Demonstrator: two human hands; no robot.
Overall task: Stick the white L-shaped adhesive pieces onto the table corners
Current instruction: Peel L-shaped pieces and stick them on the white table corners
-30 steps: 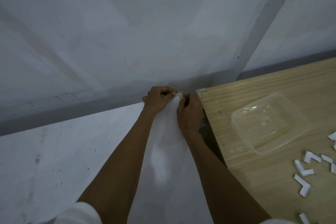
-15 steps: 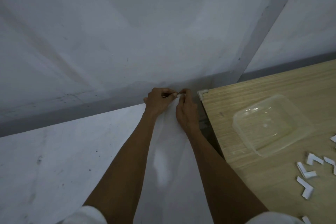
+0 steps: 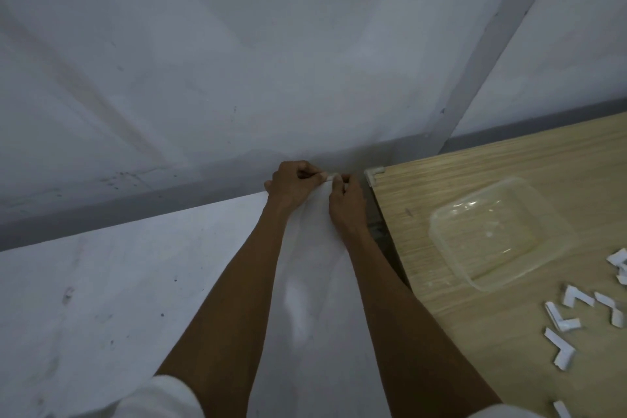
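You held a small white L-shaped piece [image 3: 328, 176] pinched between your left hand [image 3: 291, 185] and right hand [image 3: 346, 202] just off the table [image 3: 509, 332] corner [image 3: 375, 174] — probably peeling its backing — both closed on it, spare pieces [image 3: 573, 319] lying nearby.

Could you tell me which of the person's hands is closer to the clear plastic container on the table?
The right hand. It sits just off the table's left edge, with the clear plastic container further to its right. The left hand is beyond it, farther left.
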